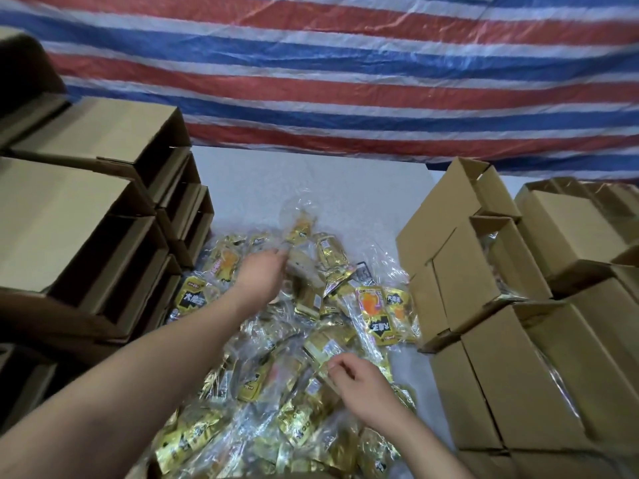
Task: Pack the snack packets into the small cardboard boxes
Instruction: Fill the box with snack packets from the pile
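A heap of gold and clear snack packets (287,385) covers the middle of the white table (311,181). My left hand (261,274) reaches to the far side of the heap, its fingers curled round a packet (304,267) there. My right hand (359,382) is nearer to me and pinches the edge of a gold packet (328,344) on top of the heap. Open empty small cardboard boxes (114,216) are stacked on the left. Small boxes holding packets (498,271) are stacked on the right.
A red, white and blue striped tarp (345,74) hangs behind the table. Bare white table surface shows beyond the heap, between the two box stacks. More boxes (584,216) stand at the far right.
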The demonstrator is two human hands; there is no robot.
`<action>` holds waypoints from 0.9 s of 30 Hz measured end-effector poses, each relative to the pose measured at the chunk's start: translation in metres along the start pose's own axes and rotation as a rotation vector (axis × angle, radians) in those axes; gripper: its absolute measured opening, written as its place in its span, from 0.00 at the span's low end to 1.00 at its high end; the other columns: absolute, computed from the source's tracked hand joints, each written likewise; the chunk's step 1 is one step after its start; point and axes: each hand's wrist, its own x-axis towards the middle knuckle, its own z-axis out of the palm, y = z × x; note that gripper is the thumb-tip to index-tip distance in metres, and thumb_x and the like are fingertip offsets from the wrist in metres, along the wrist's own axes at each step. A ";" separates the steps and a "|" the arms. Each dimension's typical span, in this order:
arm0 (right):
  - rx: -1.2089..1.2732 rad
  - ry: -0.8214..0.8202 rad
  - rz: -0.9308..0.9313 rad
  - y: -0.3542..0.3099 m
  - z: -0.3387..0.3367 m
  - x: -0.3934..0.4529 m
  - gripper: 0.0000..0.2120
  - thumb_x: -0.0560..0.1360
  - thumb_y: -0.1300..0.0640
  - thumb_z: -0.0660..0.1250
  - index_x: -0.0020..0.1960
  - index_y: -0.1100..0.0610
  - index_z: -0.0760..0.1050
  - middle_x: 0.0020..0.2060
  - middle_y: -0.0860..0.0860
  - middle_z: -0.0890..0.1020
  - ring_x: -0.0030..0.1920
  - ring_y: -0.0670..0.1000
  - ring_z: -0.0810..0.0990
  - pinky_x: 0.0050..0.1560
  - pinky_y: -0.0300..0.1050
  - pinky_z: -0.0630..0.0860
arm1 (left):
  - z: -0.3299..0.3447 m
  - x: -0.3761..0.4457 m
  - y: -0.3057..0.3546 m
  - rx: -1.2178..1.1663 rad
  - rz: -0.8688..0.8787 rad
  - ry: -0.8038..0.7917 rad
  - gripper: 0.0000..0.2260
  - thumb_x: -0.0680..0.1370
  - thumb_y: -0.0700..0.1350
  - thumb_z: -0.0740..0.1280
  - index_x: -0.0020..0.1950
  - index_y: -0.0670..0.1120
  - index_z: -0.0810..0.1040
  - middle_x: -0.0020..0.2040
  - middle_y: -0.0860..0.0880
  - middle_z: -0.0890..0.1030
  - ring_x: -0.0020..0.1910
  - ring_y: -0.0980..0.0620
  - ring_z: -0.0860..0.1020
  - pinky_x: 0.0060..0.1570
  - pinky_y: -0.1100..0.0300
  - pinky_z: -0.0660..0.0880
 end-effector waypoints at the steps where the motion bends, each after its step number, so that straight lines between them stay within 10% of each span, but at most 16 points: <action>1: 0.015 0.034 0.018 -0.002 -0.001 0.002 0.06 0.82 0.50 0.62 0.49 0.42 0.76 0.41 0.40 0.81 0.40 0.34 0.77 0.40 0.28 0.71 | -0.014 -0.002 0.003 -0.034 0.004 0.029 0.06 0.81 0.39 0.59 0.52 0.48 0.75 0.45 0.49 0.81 0.36 0.50 0.72 0.37 0.57 0.69; 8: 0.128 0.212 -0.082 -0.051 -0.008 0.007 0.49 0.71 0.38 0.73 0.81 0.48 0.49 0.77 0.44 0.61 0.76 0.48 0.61 0.71 0.44 0.60 | -0.113 -0.048 0.031 -0.410 0.106 0.114 0.10 0.84 0.46 0.56 0.46 0.44 0.70 0.42 0.45 0.79 0.40 0.43 0.75 0.38 0.52 0.69; 11: 0.179 0.213 -0.106 -0.075 -0.004 -0.001 0.60 0.56 0.23 0.71 0.79 0.38 0.45 0.76 0.42 0.63 0.76 0.49 0.63 0.73 0.50 0.63 | -0.142 -0.074 0.041 -0.656 0.167 0.045 0.11 0.84 0.45 0.58 0.46 0.43 0.74 0.39 0.51 0.79 0.37 0.62 0.77 0.40 0.60 0.69; 18: 0.510 0.177 -0.303 -0.084 0.004 -0.022 0.38 0.56 0.32 0.78 0.62 0.26 0.64 0.59 0.39 0.81 0.63 0.45 0.78 0.68 0.52 0.72 | -0.168 -0.119 0.056 -1.053 0.178 -0.043 0.10 0.84 0.43 0.60 0.49 0.40 0.78 0.42 0.41 0.82 0.46 0.43 0.80 0.55 0.49 0.75; 23: 0.988 0.053 -0.291 -0.095 0.010 -0.045 0.39 0.59 0.46 0.79 0.68 0.52 0.73 0.52 0.53 0.85 0.51 0.53 0.84 0.49 0.47 0.80 | -0.174 -0.130 0.064 -1.136 0.181 0.052 0.11 0.84 0.42 0.60 0.49 0.36 0.77 0.38 0.45 0.75 0.37 0.54 0.72 0.40 0.59 0.70; 27: 1.160 -0.118 -0.238 -0.106 0.005 -0.069 0.45 0.60 0.45 0.83 0.70 0.63 0.71 0.57 0.64 0.78 0.55 0.62 0.78 0.57 0.57 0.76 | -0.167 -0.136 0.066 -0.988 0.147 0.252 0.09 0.80 0.49 0.67 0.48 0.43 0.78 0.41 0.48 0.80 0.37 0.57 0.75 0.41 0.57 0.75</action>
